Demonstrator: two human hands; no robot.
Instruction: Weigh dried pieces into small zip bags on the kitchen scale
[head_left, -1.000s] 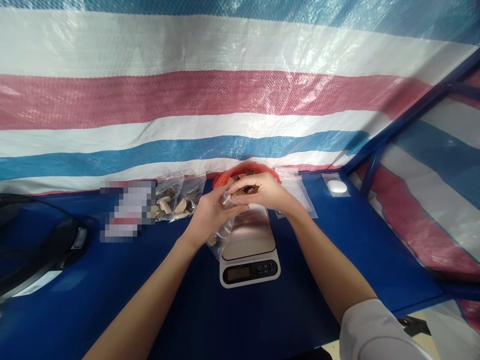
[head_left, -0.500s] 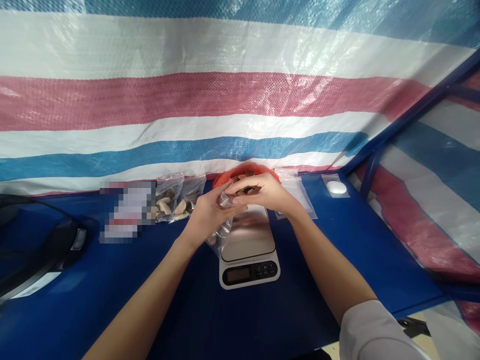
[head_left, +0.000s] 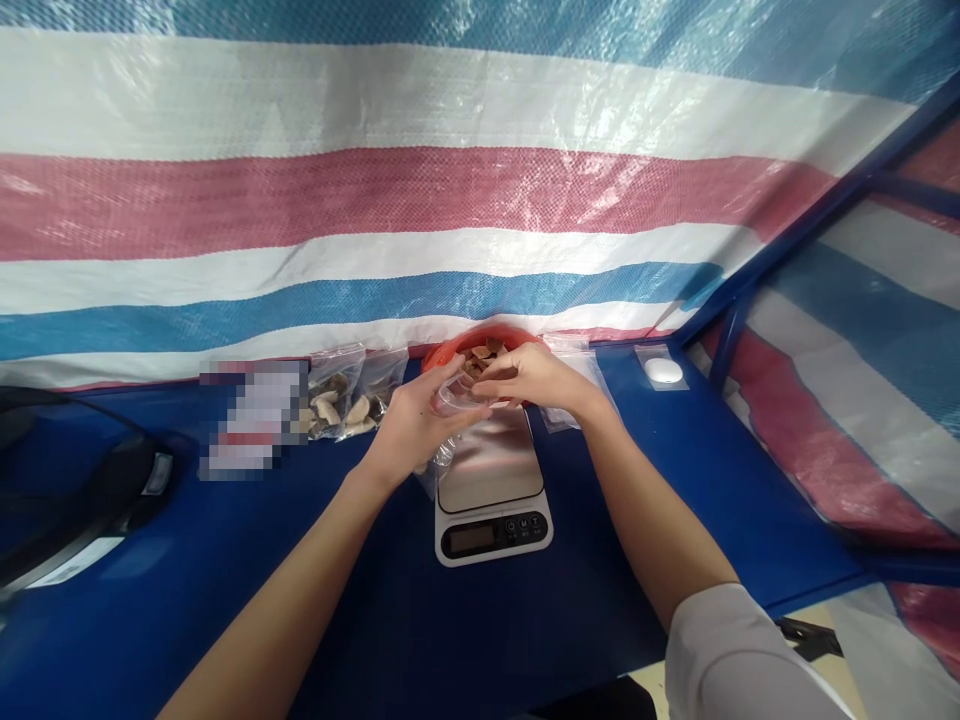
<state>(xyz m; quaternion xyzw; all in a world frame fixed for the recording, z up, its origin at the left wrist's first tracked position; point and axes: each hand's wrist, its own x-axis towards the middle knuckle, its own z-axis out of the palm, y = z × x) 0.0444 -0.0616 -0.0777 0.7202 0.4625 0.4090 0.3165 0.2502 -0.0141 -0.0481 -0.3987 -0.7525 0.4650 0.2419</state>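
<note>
While the left hand [head_left: 409, 425] pinches a clear bag [head_left: 442, 460] near its mouth — the bag hanging at the left edge of the scale [head_left: 495, 485] — the right hand [head_left: 534, 376] curls beside that opening (I cannot tell whether its fingers grip anything), near a red basket [head_left: 441, 350] of brown pieces [head_left: 491, 348].

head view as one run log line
left hand: holds clear bag | right hand: at its mouth | scale: beneath | red container: beyond scale, holds brown pieces

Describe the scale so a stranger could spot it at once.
On the blue table, find the red container before the striped sheet. Just nearer the camera lies the white scale, alone in having a shiny plate and buttons.
</note>
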